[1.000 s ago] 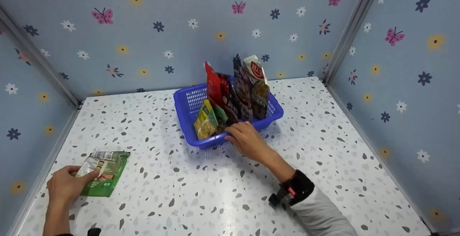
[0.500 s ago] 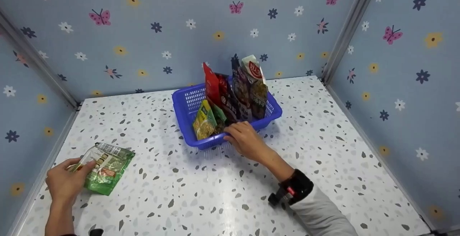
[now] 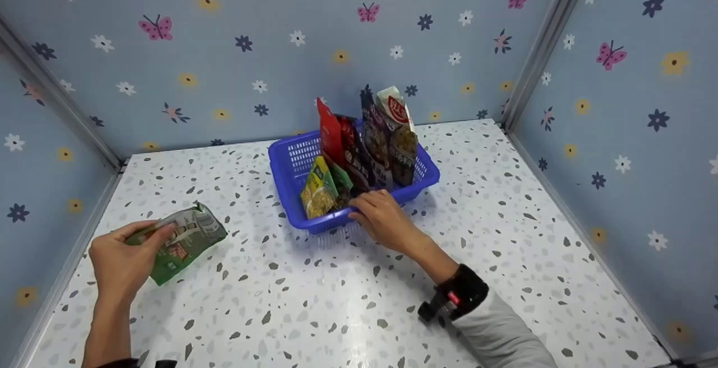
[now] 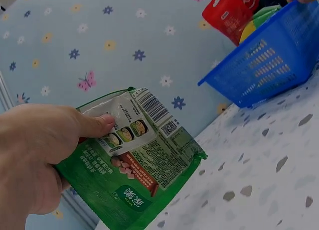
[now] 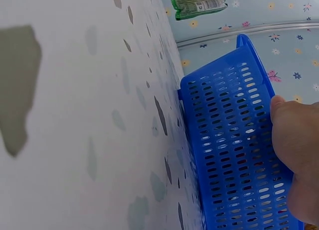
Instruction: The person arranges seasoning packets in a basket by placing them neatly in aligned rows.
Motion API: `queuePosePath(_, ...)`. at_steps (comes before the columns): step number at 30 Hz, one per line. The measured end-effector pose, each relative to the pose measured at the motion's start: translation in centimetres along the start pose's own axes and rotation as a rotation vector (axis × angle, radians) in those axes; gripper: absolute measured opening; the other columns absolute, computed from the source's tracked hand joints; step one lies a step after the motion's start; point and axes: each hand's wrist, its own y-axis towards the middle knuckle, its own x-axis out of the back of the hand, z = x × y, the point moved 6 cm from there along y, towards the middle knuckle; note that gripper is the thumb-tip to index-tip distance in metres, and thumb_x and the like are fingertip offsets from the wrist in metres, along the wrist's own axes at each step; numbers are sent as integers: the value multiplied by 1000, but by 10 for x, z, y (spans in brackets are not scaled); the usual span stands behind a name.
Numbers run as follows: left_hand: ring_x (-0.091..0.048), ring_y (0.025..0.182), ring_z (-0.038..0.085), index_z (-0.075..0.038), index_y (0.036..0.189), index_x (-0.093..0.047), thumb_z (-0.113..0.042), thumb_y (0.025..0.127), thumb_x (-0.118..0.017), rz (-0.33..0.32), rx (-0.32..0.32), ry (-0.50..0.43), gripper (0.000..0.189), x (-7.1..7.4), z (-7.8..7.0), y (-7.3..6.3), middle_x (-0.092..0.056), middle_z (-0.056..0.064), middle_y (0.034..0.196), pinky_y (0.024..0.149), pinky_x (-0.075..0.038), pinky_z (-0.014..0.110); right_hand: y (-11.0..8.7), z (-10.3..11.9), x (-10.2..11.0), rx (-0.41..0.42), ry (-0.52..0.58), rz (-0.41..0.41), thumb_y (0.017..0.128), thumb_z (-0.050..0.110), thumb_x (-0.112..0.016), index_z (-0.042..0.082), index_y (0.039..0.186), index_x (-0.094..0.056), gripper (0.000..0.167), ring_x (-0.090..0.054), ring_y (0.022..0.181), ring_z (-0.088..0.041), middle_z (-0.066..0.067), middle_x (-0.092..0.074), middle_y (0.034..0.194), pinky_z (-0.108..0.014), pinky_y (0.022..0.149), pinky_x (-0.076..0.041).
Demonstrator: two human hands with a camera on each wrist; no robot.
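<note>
My left hand (image 3: 126,256) pinches a green seasoning packet (image 3: 188,240) between thumb and fingers, holding it above the left part of the table. In the left wrist view the packet (image 4: 144,160) shows its printed back with a barcode. My right hand (image 3: 387,219) grips the near rim of a blue plastic basket (image 3: 288,188), the thumb outside in the right wrist view. Inside the basket stand a yellow packet (image 3: 318,191), a small green packet (image 3: 341,180), a red packet (image 3: 331,132), a dark purple packet (image 3: 376,138) and a white-topped packet (image 3: 401,138).
The speckled white table (image 3: 314,312) carries the basket near its back edge. A blue flowered wall panel (image 3: 269,65) rises behind it, and further panels stand on the left and right. A black wrist strap (image 3: 465,292) circles the right wrist.
My left hand has lifted the green packet off the table and moved it up and slightly right, tilting it. The right hand and the basket have stayed in place.
</note>
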Motion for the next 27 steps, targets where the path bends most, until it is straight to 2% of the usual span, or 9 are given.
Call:
queuePosePath(7,-68,72,-14,-3,108,-90,-12,92,-96,15,-226,-128,19,-11,-67,-18,-67,-40,74,69,-51,8,1,0,2,0,-5,-2,114,24,-68,4,124,-78,24,-75,106,-27,-8,-81,115,-42,91,-57)
queuePosePath(13,-75,67,-5,-4,102,-90,-4,90,-95,89,-358,-266,12,-29,-115,-36,-76,-32,79,64,-57,11,1,-1,3,-12,-1,18,115,25,-67,4,126,-78,26,-75,109,-27,-9,-81,117,-42,94,-58)
queuePosePath(15,-77,67,-1,-5,100,-91,-1,90,-94,124,-400,-308,12,-37,-127,-42,-80,-25,81,63,-58,13,0,-2,2,-28,7,45,116,26,-65,4,128,-78,28,-75,112,-28,-9,-81,120,-43,97,-58)
queuePosePath(21,-80,70,4,-7,99,-91,5,89,-92,208,-535,-380,16,-64,-159,-58,-87,12,87,66,-61,15,1,-3,9,-103,97,124,117,32,-64,3,143,-71,40,-72,131,-32,-15,-77,139,-50,115,-58)
queuePosePath(23,-81,72,4,-7,99,-91,5,89,-92,241,-562,-398,16,-74,-167,-64,-87,16,89,68,-63,16,2,-1,15,-134,173,133,116,32,-65,3,149,-67,45,-69,139,-34,-16,-74,147,-52,121,-55)
queuePosePath(27,-82,74,2,-8,101,-91,3,91,-91,295,-585,-405,15,-90,-180,-73,-88,15,91,70,-64,17,10,9,33,-152,349,103,113,29,-71,1,157,-60,54,-63,148,-36,-19,-67,157,-56,126,-52)
